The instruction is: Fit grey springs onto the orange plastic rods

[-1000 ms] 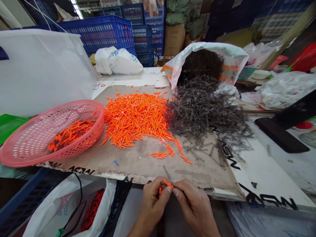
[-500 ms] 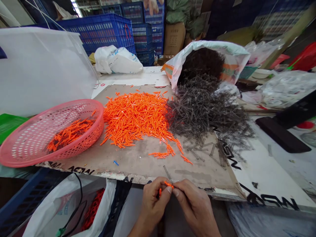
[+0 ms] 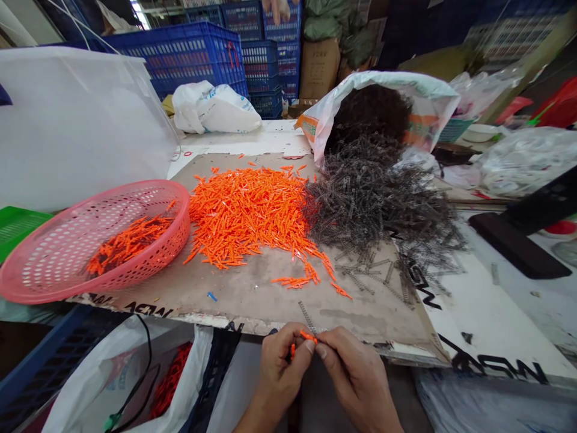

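Observation:
My left hand (image 3: 279, 370) and my right hand (image 3: 356, 376) meet at the near edge of the cardboard sheet (image 3: 252, 297), fingers pinched together on a small orange plastic piece (image 3: 308, 337). Another orange piece shows inside my left fingers. A single metal spring (image 3: 306, 316) lies just beyond my fingertips. Farther back sits a big heap of orange plastic pieces (image 3: 247, 213), and to its right a heap of dark metal springs (image 3: 374, 204) spills from a white sack (image 3: 424, 99). A pink mesh basket (image 3: 54, 252) at the left holds more orange pieces.
A large translucent white bin (image 3: 76, 120) stands at the back left, with blue crates (image 3: 193, 57) behind it. A white plastic bag (image 3: 130, 373) with red parts hangs below the table edge. A black flat object (image 3: 518, 237) lies at the right.

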A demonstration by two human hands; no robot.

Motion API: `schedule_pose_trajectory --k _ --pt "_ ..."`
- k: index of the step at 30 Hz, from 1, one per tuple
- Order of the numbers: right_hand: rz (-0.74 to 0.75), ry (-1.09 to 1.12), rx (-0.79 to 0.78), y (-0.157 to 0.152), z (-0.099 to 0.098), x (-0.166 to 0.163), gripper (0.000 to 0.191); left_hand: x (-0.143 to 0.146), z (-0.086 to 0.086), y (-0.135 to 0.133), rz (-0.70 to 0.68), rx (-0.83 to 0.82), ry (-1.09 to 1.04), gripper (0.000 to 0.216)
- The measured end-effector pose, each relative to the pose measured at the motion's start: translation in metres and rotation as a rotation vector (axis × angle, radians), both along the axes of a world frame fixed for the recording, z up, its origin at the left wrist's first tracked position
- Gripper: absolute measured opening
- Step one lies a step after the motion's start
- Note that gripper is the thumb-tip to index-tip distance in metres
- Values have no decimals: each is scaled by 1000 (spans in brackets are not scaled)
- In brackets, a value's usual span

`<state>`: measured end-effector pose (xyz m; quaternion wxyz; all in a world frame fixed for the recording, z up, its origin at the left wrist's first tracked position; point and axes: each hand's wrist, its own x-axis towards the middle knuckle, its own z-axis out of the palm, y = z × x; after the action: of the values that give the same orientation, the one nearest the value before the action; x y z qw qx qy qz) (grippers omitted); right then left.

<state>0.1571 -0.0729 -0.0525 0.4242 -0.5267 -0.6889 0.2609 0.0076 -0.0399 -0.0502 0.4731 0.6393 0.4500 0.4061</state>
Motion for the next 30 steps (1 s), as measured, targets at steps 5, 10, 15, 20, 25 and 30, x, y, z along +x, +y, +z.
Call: schedule_pose_trajectory --k 5,10,15,20,25,30 --pt "-18 1 -21 -2 1 -1 15 0 -3 0 7 14 -9 16" --pt "-12 17 -33 -2 1 -1 16 0 -4 -1 -5 29 -22 17" --pt "-17 5 -24 -3 1 -1 15 1 -4 -1 8 46 -39 18" --pt "-11 19 -42 -3 0 -1 15 1 -5 -1 10 41 -44 17" --pt "-12 23 -28 -1 -1 -1 15 2 -4 0 9 24 -44 18" --pt "-6 22 -26 -1 -1 0 14 2 -2 -1 -1 -2 -48 19"
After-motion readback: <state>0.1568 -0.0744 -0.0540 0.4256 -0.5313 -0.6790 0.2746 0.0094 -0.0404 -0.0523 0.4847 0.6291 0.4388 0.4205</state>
